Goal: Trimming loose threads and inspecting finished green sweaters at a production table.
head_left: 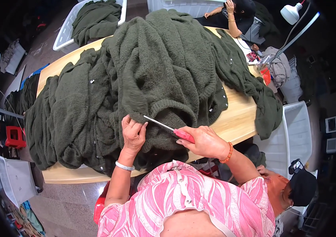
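Observation:
A dark green knit cardigan (162, 59) lies heaped on the wooden table in front of me. My left hand (133, 132) pinches the edge of one of its sleeves. A thin metal tool with a pink handle (184, 135) is in my right hand (207, 143), fingers closed around the handle. Its narrow shaft points up and left, and the tip reaches the knit just beside my left fingers. The shape of that tip is too small to make out. Below the tool, a ribbed band of the cardigan curves round in a loop.
More dark green knitwear (71, 106) covers the left of the wooden table (235, 118). White bins (63, 37) stand beyond the table, with another bin (299, 130) at right. One person (239, 15) sits across the far edge; another (282, 189) is close at my right. A lamp (290, 14) hangs at far right.

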The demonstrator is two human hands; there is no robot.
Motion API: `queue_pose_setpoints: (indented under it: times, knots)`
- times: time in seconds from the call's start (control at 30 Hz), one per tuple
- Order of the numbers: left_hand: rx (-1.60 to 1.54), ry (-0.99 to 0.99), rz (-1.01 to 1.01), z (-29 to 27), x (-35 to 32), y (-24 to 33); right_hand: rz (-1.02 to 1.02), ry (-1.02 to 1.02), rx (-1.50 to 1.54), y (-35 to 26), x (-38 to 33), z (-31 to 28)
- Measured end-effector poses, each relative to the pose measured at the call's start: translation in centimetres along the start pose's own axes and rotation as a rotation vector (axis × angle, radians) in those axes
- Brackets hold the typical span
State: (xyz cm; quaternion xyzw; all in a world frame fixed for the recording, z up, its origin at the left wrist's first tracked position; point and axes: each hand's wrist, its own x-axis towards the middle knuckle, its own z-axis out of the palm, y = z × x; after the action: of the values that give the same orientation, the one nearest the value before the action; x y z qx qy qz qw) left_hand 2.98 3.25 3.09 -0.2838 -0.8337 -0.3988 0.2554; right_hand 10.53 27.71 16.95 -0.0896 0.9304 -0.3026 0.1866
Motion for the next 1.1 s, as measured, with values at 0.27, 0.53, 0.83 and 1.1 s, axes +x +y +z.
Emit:
queue_pose_setpoints:
  times: [0.27, 0.53, 0.83, 1.1]
  knots:
    - [0.183, -0.084, 0.145, 0.6, 0.0, -0.4, 0.034, -0.014, -0.092, -1.1, 0.3, -0.4]
    - [-0.018, -0.093, 0.017, 0.5, -0.7, -0.7, -0.020, 0.089, -0.111, 0.7, -0.4, 0.2]
    - [-0.980, 0.071, -0.812, 1.1, -1.9, -1.3, -0.091, 0.140, 0.043, 1.4, -0.2, 1.1]
    - [-1.658, 0.310, -1.189, 1.1, 1.7, -0.7, -0.126, 0.160, 0.019, 0.9, 0.6, 1.3]
